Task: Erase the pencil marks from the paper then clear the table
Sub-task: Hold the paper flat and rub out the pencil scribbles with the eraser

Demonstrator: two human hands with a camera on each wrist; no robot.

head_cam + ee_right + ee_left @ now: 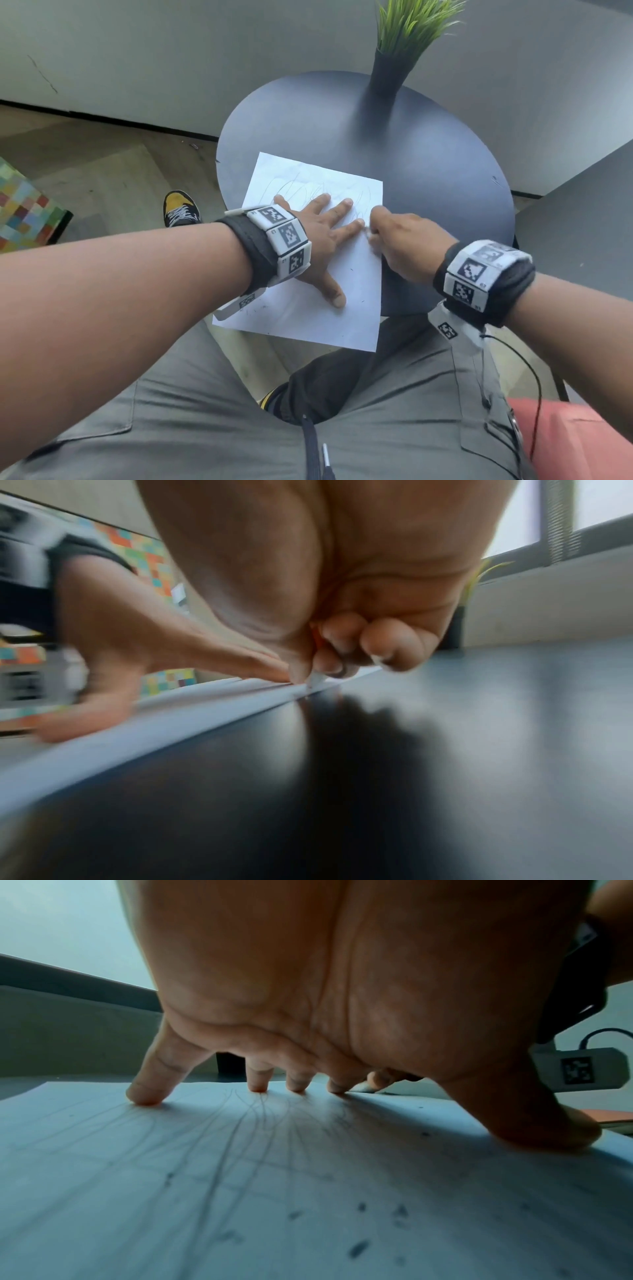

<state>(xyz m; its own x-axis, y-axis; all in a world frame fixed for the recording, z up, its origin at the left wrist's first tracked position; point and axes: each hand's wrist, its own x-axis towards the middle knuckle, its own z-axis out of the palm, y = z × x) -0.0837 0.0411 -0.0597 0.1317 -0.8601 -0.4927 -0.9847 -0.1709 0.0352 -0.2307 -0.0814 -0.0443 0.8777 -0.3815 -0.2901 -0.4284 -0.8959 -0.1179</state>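
Observation:
A white sheet of paper [301, 318] [205, 1177] lies on the round dark table [428, 164], its near end overhanging the table's front edge. Faint pencil scribbles [308, 188] cross its far half, and dark eraser crumbs [358, 1249] dot the near part. My left hand [325, 233] [308, 1015] is spread flat on the sheet, fingertips and thumb pressing it down. My right hand [380, 233] [325, 588] pinches a small white eraser [314, 680] [363, 1087] against the paper's right edge, just beside my left index fingertip. The curled fingers hide most of the eraser.
A dark vase with green grass-like leaves [388, 75] stands at the table's far side. The table's right half [479, 723] is bare dark surface. My lap is under the front edge. A yellow and black shoe [181, 209] and a colourful checkered block [24, 205] are on the floor at left.

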